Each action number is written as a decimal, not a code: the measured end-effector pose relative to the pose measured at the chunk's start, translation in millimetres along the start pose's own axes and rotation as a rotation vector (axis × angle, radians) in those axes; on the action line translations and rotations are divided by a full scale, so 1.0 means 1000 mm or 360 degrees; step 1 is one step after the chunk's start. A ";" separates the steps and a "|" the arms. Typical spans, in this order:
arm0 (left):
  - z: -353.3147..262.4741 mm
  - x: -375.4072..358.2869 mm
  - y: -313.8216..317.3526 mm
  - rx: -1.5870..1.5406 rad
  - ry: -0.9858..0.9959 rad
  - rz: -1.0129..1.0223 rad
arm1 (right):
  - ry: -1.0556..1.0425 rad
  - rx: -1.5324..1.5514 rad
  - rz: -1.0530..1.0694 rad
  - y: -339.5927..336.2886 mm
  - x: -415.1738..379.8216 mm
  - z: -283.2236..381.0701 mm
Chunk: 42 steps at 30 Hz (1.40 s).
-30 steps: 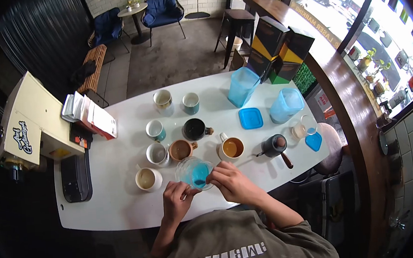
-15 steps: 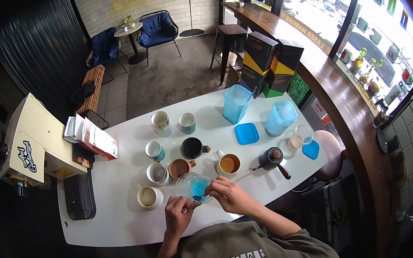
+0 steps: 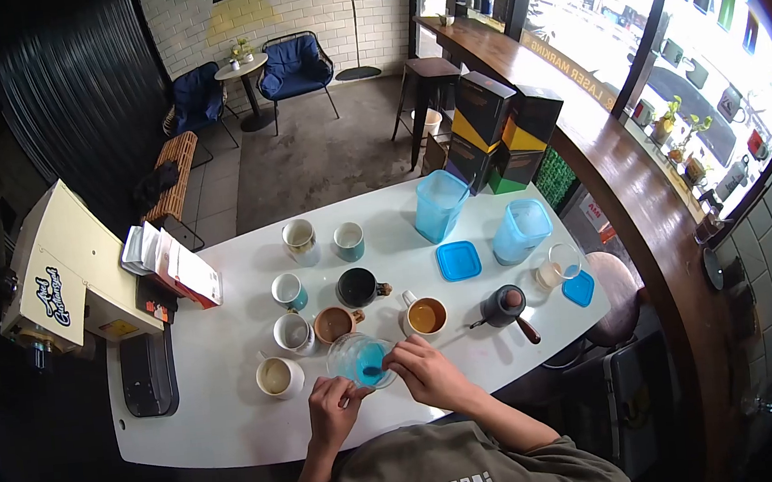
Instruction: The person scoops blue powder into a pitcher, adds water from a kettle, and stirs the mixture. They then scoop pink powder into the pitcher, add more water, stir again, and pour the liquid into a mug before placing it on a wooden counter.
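Note:
Near the table's front edge is a clear bowl with something bright blue in it. My left hand pinches the bowl's near rim, fingers closed. At its right side my right hand is closed around a thin spoon-like utensil, whose dark end dips into the blue; its exact kind is hard to make out. Just beyond the bowl stand a brown mug, a white-grey cup and a mug with an orange-brown inside. A cream mug is to the left.
Farther back are a black mug and several pale cups. Rightward stand two blue containers, a blue lid, a dark pot with a wooden handle and a clear glass. A cream machine occupies the left end.
The dark end of the utensil has shifted slightly within the blue. Both hands keep their grips, and the view has tilted a little.

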<state>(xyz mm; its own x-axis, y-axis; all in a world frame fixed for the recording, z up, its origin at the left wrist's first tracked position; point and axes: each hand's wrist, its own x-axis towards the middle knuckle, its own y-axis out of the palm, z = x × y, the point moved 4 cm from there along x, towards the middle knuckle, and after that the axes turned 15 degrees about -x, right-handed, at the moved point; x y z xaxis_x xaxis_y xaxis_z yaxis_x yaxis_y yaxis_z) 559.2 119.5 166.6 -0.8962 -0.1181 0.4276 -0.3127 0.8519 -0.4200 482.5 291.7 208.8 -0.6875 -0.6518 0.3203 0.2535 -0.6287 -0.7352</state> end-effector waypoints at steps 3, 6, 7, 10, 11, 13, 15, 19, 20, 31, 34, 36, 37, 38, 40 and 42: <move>0.002 0.001 0.001 -0.0027 -0.0033 -0.0017 | 0.0006 -0.0028 -0.0010 0.001 0.000 0.002; -0.001 0.002 0.000 -0.0020 -0.0003 -0.0018 | 0.0000 -0.0054 -0.0039 0.002 0.000 0.002; 0.001 0.002 0.000 -0.0016 -0.0001 -0.0020 | -0.0030 -0.0087 0.0000 0.003 -0.001 0.002; 0.000 0.002 -0.001 -0.0013 0.0000 -0.0022 | 0.0056 0.0023 -0.0039 0.001 0.000 0.005; 0.000 0.001 0.000 -0.0018 -0.0005 -0.0023 | 0.0058 0.0019 -0.0040 0.000 -0.001 0.005; 0.004 -0.001 0.001 -0.0027 -0.0005 -0.0029 | -0.0031 -0.0149 -0.0035 -0.001 -0.001 0.006; 0.005 -0.003 0.000 -0.0029 -0.0011 -0.0038 | 0.0040 0.0051 0.0010 0.003 -0.003 0.005; 0.003 -0.003 -0.001 -0.0015 -0.0019 -0.0009 | 0.0068 -0.0031 0.0013 0.005 -0.005 0.007; 0.002 -0.003 -0.002 -0.0011 -0.0031 -0.0003 | 0.0069 -0.0030 0.0016 0.006 -0.005 0.007; 0.003 -0.003 -0.002 0.0000 -0.0032 -0.0015 | 0.0199 0.0159 0.0082 0.003 -0.003 0.004; 0.003 -0.004 -0.002 -0.0004 -0.0016 -0.0019 | 0.0120 0.0243 0.0109 0.006 -0.003 0.001; 0.003 -0.003 -0.002 -0.0008 0.0004 -0.0023 | 0.0159 0.0179 0.0101 0.003 -0.002 0.005; 0.003 -0.003 -0.002 0.0002 -0.0012 -0.0020 | 0.0197 0.0114 0.0097 0.002 -0.003 0.005; 0.003 -0.003 -0.002 0.0011 -0.0029 -0.0018 | 0.0198 0.0113 0.0098 0.003 -0.003 0.003; 0.004 -0.003 -0.002 0.0009 -0.0025 -0.0012 | 0.0104 0.0259 0.0104 0.007 -0.003 -0.001; 0.005 -0.002 -0.002 0.0011 -0.0020 -0.0008 | 0.0179 0.0201 0.0103 0.005 -0.002 0.001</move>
<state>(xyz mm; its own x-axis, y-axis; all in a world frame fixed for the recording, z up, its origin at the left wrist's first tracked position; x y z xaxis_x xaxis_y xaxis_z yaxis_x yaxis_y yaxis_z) 559.5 115.7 162.3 -0.8985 -0.1286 0.4197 -0.3192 0.8477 -0.4236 486.1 289.6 205.7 -0.7369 -0.6455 0.2010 0.3781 -0.6399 -0.6690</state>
